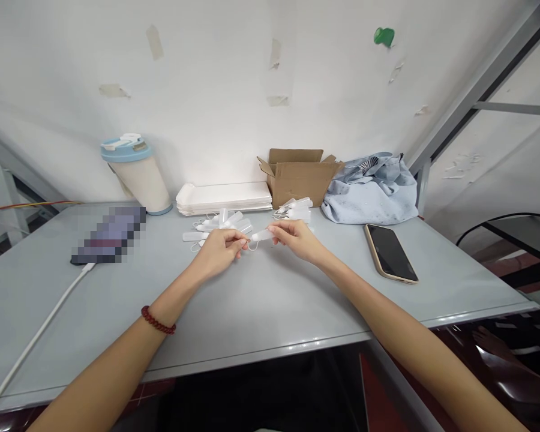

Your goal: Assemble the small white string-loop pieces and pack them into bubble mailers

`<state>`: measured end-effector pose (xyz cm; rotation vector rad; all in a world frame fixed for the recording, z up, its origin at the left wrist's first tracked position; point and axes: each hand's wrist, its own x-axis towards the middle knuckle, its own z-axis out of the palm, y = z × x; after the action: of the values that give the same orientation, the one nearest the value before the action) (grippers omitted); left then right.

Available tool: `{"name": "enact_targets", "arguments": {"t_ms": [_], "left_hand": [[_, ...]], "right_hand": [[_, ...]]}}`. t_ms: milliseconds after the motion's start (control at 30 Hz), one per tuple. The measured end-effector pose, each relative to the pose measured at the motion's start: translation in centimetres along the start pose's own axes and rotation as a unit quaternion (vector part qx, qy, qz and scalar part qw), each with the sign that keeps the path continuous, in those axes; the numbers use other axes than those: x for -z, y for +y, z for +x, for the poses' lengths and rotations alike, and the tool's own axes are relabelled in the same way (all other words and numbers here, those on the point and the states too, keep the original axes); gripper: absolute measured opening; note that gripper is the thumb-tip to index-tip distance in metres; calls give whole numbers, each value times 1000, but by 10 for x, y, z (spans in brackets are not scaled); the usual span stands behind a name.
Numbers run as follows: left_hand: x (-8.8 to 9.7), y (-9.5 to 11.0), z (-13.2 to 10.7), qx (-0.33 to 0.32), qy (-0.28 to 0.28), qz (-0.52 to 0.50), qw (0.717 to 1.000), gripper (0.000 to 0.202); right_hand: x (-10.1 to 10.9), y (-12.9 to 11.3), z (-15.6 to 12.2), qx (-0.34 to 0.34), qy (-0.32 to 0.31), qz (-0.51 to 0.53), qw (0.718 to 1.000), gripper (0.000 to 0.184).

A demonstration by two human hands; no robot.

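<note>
Fingers of the left hand (220, 251) are pinched together beside the narrow end of a small bottle (263, 235); what they grip is too small to tell. That bottle lies between both hands, its other end clamped by the right hand's (297, 239) fingers. Behind, left to right, stand a cup (139, 180), loose bottles (233, 219), a white stack (225, 195), a cardboard box (299, 180) and crumpled cloth (369, 195); nearer, at right, lies a phone (391, 253).

The tube (263, 235) I hold looks like smooth, translucent plastic. My counter (270, 300) is smooth and faintly glossy, the box (303, 181) matt cardboard, the bundle (371, 192) wrinkled cloth, the phone screen (391, 252) glossy.
</note>
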<state>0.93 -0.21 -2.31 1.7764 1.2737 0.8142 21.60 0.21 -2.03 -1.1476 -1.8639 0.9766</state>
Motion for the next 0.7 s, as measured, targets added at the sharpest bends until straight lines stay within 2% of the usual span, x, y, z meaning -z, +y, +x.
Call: {"name": "enact_targets", "arguments": {"t_ms": [500,700], "left_hand": [[-3,5,-3,14,-5,-4,1000,21],[-2,1,-1,8,-9,-8,1000,21]], "right_hand": [[-1,-2,-2,-12,-8,6,1000,28],[-2,-3,-3,-18,-15,-3,1000,28]]}}
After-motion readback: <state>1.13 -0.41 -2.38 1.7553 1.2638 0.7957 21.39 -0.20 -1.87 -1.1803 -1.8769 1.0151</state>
